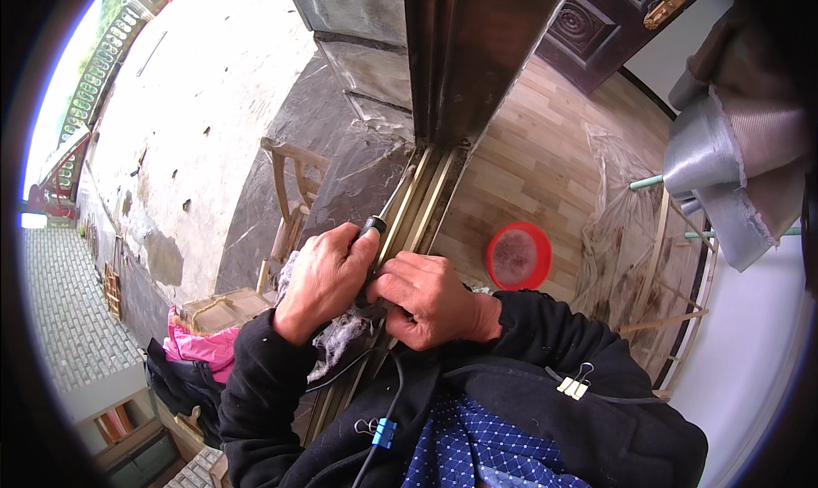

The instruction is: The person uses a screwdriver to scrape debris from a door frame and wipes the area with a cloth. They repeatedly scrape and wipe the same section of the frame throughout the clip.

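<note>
My left hand (326,280) is closed round the black handle of a screwdriver (376,224), whose metal shaft points up along the metal track (418,197) of a sliding window or door. Beside it, my right hand (428,296) is bent over the track, its fingers close to the left hand and the handle's lower end. Whether it grips anything is hidden. A wet grey rag (342,344) lies below my left hand, over the track's outer side. Dirt shows along the grooves.
Inside on the wood-look floor stands a red bucket (549,258) with foamy water. A wooden chair (284,187) and a pink garment (201,347) are outside at left. A dark frame post (476,59) rises at the track's far end. Right are plastic sheeting (597,213) and a rack.
</note>
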`<state>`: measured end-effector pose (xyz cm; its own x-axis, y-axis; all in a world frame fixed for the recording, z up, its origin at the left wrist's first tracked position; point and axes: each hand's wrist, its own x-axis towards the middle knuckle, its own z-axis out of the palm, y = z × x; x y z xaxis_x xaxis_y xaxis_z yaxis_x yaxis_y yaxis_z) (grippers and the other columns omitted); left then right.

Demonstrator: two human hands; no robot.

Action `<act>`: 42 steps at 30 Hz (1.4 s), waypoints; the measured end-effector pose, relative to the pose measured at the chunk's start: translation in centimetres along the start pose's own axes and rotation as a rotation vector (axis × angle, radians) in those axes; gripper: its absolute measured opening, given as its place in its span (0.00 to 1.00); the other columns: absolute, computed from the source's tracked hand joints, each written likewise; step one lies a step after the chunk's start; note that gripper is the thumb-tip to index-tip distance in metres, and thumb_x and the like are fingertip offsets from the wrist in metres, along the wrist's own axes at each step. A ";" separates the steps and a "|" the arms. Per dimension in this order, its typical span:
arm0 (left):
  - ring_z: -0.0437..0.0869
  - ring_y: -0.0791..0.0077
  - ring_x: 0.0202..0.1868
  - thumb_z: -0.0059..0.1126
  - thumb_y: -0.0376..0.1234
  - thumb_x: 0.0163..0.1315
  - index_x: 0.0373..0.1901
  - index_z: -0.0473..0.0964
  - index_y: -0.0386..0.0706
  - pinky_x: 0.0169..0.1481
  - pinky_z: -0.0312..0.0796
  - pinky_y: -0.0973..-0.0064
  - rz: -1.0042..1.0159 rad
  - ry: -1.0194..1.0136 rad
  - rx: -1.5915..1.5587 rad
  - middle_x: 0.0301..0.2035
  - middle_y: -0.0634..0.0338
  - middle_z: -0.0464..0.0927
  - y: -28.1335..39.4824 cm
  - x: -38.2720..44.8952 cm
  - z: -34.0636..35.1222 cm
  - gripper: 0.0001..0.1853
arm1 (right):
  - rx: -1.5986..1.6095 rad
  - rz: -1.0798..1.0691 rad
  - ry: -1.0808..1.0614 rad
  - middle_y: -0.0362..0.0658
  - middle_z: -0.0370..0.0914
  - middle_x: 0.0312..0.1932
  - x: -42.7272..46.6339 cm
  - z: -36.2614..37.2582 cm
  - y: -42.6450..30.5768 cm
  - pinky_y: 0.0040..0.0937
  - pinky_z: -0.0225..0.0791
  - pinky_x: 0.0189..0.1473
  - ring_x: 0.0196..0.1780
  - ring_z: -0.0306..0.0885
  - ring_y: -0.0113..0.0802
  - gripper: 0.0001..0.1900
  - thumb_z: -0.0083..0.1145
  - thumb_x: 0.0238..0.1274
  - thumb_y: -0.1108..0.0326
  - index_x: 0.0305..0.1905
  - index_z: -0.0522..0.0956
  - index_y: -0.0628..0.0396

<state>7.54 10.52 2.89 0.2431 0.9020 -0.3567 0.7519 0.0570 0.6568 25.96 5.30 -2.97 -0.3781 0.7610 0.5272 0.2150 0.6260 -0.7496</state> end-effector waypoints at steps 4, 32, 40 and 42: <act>0.85 0.28 0.42 0.51 0.46 0.77 0.34 0.78 0.31 0.49 0.75 0.42 0.002 0.032 0.075 0.33 0.31 0.82 0.5 0.8 0.8 0.25 | 0.003 0.012 0.002 0.47 0.80 0.34 -0.3 0.0 0.1 0.45 0.77 0.38 0.36 0.80 0.52 0.16 0.61 0.39 0.76 0.40 0.81 0.54; 0.84 0.29 0.39 0.54 0.43 0.80 0.35 0.76 0.32 0.42 0.74 0.47 0.090 0.086 -0.112 0.31 0.33 0.81 0.2 2.2 2.1 0.21 | -0.014 0.032 0.041 0.48 0.77 0.32 -0.1 0.0 0.7 0.47 0.77 0.38 0.36 0.79 0.52 0.13 0.60 0.44 0.74 0.40 0.80 0.57; 0.77 0.54 0.25 0.55 0.43 0.82 0.35 0.75 0.32 0.35 0.70 0.55 0.043 0.099 -0.182 0.24 0.42 0.75 -1.5 0.4 0.8 0.22 | -0.014 0.051 0.039 0.48 0.79 0.34 -0.1 0.2 0.6 0.45 0.77 0.37 0.36 0.80 0.52 0.16 0.59 0.42 0.77 0.41 0.81 0.56; 0.76 0.71 0.22 0.51 0.47 0.85 0.36 0.77 0.36 0.27 0.68 0.67 -0.092 0.077 -0.424 0.22 0.56 0.77 -2.2 0.2 0.0 0.23 | -0.004 0.042 0.056 0.48 0.78 0.33 0.0 0.3 0.8 0.47 0.76 0.37 0.35 0.78 0.52 0.15 0.59 0.43 0.75 0.42 0.80 0.57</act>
<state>6.01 10.58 1.37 0.1288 0.9134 -0.3861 0.4465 0.2942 0.8450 25.82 5.70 -3.69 -0.3180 0.7949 0.5168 0.2335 0.5940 -0.7698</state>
